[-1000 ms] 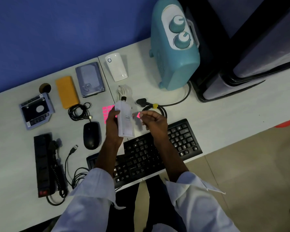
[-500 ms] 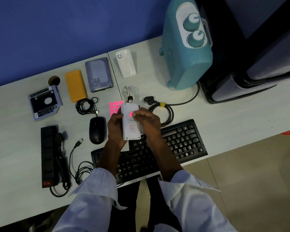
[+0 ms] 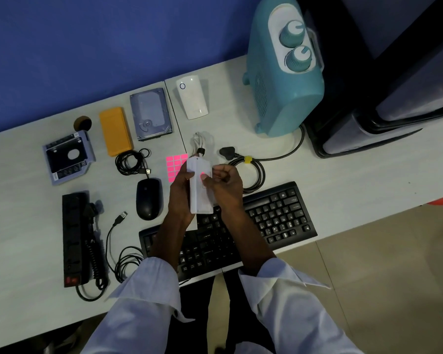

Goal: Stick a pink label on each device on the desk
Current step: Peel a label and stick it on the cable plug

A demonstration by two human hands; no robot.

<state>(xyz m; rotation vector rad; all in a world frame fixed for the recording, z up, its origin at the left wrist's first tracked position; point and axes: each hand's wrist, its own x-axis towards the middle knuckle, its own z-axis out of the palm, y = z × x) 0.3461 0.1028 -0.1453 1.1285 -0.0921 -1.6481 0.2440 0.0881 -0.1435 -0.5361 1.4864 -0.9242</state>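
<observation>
1. Head view: a white device [image 3: 199, 198] is held upright above the far edge of the black keyboard [image 3: 274, 218], a white cable [image 3: 200, 142] plugged into its top end
2. A pink label [image 3: 199, 175] lies on the upper part of the device's face
3. The left hand [image 3: 180, 190] grips the device along its left side, fingers wrapped behind it
4. The right hand [image 3: 226, 185] meets it from the right: its thumb presses on the label, and the other fingers are curled against the device's right edge
5. A sheet of pink labels [image 3: 175, 165] lies flat on the desk [image 3: 356, 180] just behind the left hand
6. Left of the hands sits a black mouse [image 3: 149, 198], with a coiled black USB cable [image 3: 131, 162] beyond it
7. Right of the hands lie a black plug [image 3: 226, 151] and its coiled cord, bound with a yellow tie, which runs to a teal heater [image 3: 284, 98]
8. Along the back edge, from right to left: a white router [image 3: 192, 97], a hard drive [image 3: 151, 114], an orange case [image 3: 115, 131] and a drive caddy [image 3: 68, 157]
9. A black power strip [image 3: 74, 238] lies at the left, near the desk's front
</observation>
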